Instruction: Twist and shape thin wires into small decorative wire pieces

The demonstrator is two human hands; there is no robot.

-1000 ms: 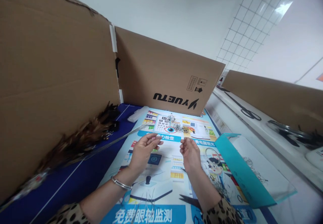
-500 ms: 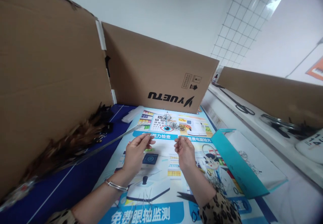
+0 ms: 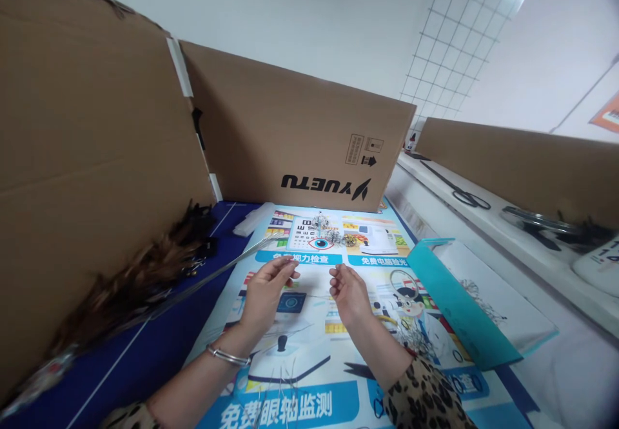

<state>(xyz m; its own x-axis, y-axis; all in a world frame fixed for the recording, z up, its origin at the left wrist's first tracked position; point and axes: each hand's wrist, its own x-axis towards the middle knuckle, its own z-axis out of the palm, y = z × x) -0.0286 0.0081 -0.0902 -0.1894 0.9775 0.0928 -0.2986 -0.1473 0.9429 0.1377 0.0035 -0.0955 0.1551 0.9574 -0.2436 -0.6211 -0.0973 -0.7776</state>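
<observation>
Above the printed poster [image 3: 309, 326], my left hand [image 3: 265, 293] has its thumb and fingertips pinched together. Facing it across a small gap, my right hand [image 3: 351, 297] is pinched in the same way. Anything between the fingertips is too fine to make out. Below the hands, several thin wires [image 3: 280, 390] lie on the poster. A tangle of silvery wire [image 3: 418, 339] lies beside my right forearm. Dark scissors [image 3: 358, 370] stick out from under that forearm. Farther back are small silvery wire clusters [image 3: 333, 238].
On the right stands an open teal box [image 3: 467, 316] with wire pieces inside. Brown feathers [image 3: 126, 274] and long thin wires [image 3: 213, 272] lie on the left. Cardboard panels [image 3: 300, 119] wall the back and left. A white ledge [image 3: 483, 222] holds another pair of scissors [image 3: 467, 195].
My two hands have come slightly closer together, both still pinched. The camera view has shifted a little.
</observation>
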